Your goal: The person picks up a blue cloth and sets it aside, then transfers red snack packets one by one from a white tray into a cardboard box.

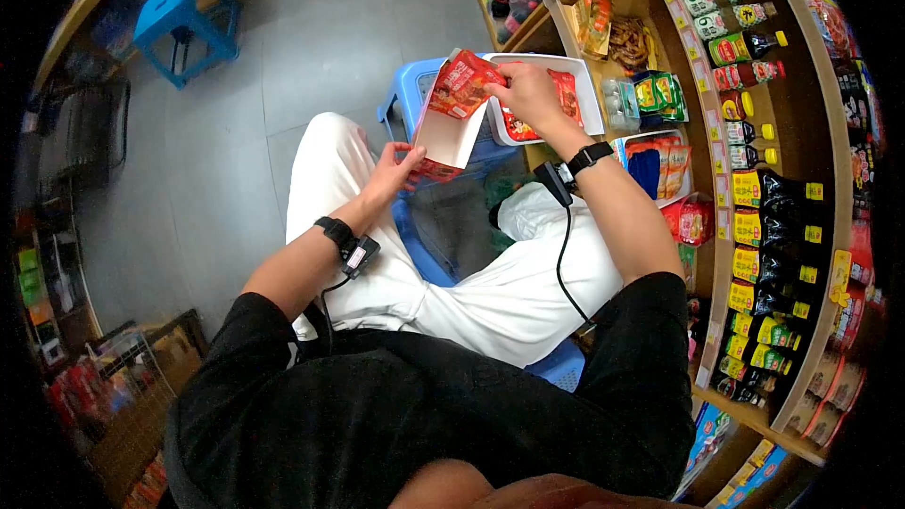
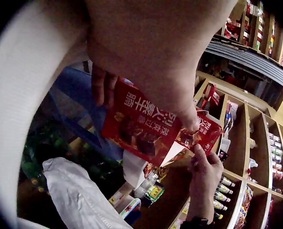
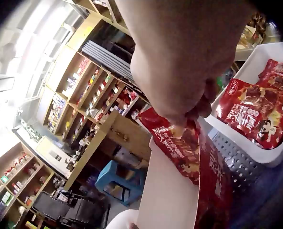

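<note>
A red printed carton (image 1: 451, 132) with a white inside is held up over the blue stool. The left hand (image 1: 394, 170) grips its lower left side, fingers curled round the wall. At the carton's upper end the right hand (image 1: 530, 92) pinches a red snack packet (image 1: 464, 85), which lies over the white inside. In the right wrist view the packet (image 3: 175, 143) slants across the carton's open side (image 3: 167, 191). The left wrist view shows the carton's printed face (image 2: 141, 126) beneath the left hand (image 2: 151, 71). More red packets (image 3: 256, 112) lie in a white tray (image 3: 270, 155) beside the right hand.
The blue stool (image 1: 403, 94) stands under the carton and tray. Shelves with sauce bottles (image 1: 745, 188) line the right side. A white plastic bag (image 1: 537, 214) sits near the knees. Another blue stool (image 1: 187, 24) stands on the grey floor at the upper left.
</note>
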Demonstrator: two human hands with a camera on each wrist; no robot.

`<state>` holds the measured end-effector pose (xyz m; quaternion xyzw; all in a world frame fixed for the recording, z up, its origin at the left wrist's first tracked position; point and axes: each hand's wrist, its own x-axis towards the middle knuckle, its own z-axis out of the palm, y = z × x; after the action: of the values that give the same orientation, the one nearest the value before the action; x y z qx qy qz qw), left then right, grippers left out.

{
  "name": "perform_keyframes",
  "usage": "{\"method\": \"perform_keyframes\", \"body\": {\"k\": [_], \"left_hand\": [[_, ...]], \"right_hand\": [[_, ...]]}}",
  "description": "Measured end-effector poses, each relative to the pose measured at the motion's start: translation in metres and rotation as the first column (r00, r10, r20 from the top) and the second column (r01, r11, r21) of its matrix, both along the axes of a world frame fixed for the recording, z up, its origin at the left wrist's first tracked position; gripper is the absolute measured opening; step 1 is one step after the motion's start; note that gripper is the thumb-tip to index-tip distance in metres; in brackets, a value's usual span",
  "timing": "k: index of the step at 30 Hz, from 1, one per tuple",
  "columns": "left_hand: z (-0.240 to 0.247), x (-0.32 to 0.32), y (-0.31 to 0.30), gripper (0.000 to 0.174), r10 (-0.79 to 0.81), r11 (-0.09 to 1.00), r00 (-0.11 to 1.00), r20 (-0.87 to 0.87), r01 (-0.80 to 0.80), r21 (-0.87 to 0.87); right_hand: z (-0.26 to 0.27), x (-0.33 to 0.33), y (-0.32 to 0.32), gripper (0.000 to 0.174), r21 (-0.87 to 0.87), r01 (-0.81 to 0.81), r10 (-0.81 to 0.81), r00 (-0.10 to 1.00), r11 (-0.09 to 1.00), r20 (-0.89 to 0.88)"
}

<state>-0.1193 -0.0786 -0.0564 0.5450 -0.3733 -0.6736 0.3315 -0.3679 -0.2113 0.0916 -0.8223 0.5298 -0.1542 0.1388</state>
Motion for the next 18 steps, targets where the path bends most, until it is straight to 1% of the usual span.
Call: {"method": "perform_keyframes", "body": {"k": [1, 4, 5, 6, 8, 10, 14, 16, 18], "left_hand": [[0.000, 0.000, 0.000, 0.067, -0.005, 1.000, 1.000, 0.001, 0.005, 0.000], [-0.004, -0.001, -0.001, 0.067, -0.007, 1.000, 1.000, -0.003, 0.007, 0.000], [-0.005, -0.001, -0.001, 0.071, 0.005, 1.000, 1.000, -0.019, -0.005, -0.002], [-0.005, -0.001, -0.002, 0.074, 0.017, 1.000, 0.999, -0.035, -0.017, -0.003], [-0.006, 0.000, -0.002, 0.074, 0.014, 1.000, 0.999, -0.032, -0.014, 0.002], [-0.007, 0.000, -0.001, 0.073, 0.013, 1.000, 0.999, -0.032, -0.013, 0.007], [-0.006, -0.001, -0.001, 0.072, 0.004, 1.000, 0.999, -0.043, -0.004, 0.007], [0.003, -0.001, 0.000, 0.072, -0.004, 1.000, 0.999, -0.045, 0.004, 0.007], [0.011, -0.001, 0.001, 0.071, 0.000, 1.000, 0.999, -0.046, 0.001, 0.016]], "right_hand": [[-0.001, 0.001, 0.000, 0.023, 0.001, 0.000, 0.000, 0.999, 1.000, -0.048], [-0.008, 0.005, 0.000, 0.023, 0.016, 0.013, -0.013, 1.000, 1.000, -0.010], [-0.010, 0.005, -0.001, 0.023, 0.016, 0.015, -0.015, 1.000, 1.000, -0.008], [-0.012, 0.006, -0.003, 0.024, 0.012, -0.006, 0.007, 1.000, 1.000, -0.024], [-0.016, 0.005, -0.005, 0.024, 0.008, -0.025, 0.025, 0.999, 1.000, -0.038], [-0.013, 0.006, -0.004, 0.025, 0.049, -0.044, 0.049, 0.994, 0.998, -0.093], [-0.012, 0.007, -0.001, 0.024, 0.060, -0.008, 0.015, 0.994, 0.998, -0.112], [-0.014, 0.006, -0.002, 0.023, 0.034, 0.004, 0.001, 0.991, 0.999, -0.136], [-0.017, 0.005, -0.004, 0.023, 0.039, 0.018, -0.014, 0.993, 0.999, -0.121]]}}
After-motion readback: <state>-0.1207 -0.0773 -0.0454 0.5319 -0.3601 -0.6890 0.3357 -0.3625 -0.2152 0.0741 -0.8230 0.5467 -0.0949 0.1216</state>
